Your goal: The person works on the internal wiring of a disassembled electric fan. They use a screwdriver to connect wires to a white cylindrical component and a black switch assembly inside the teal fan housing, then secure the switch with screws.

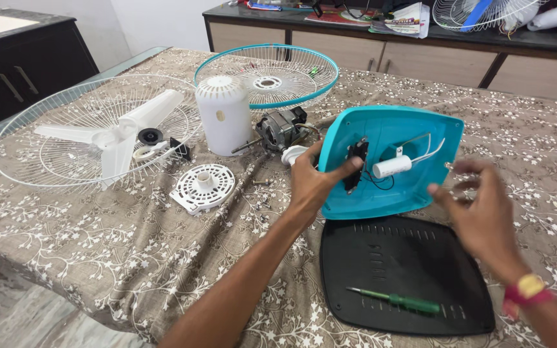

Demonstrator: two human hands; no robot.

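L hand (314, 183): fingers (345, 169) wrapped round the left edge of a teal fan base shell (414, 132), thumb lying across a small black switch block (356, 164) inside it, so pinching the shell's rim w/ that block under the thumb. Shell stands tilted up on its lower edge, hollow side facing the camera; a white cylindrical capacitor (392, 165) w/ thin wires sits in its middle.

R hand (478, 206): just beside the shell's right edge, blurred, fingers curled loosely and a bit apart; can't tell if they hold anything small. Red-and-yellow band (527, 290) on that wrist.

Right below the shell, a black base plate (407, 258) lies flat on the bench (85, 238), which has a brown floral cloth over it. A green-handled screwdriver (398, 300) rests on the plate near its front edge.

Left of the L hand: fan motor (280, 129) w/ shaft, touching or nearly touching a white domed motor cover (224, 115). In front of those, a round white vented plate (202, 187). Further left, a white wire guard (91, 132) lies flat w/ a white three-blade propeller (124, 129) on it. Behind the motor, a teal-rimmed guard (267, 74) is propped at a tilt.

Far edge: a dark-topped cabinet (388, 55) w/ papers and another wire guard on top.
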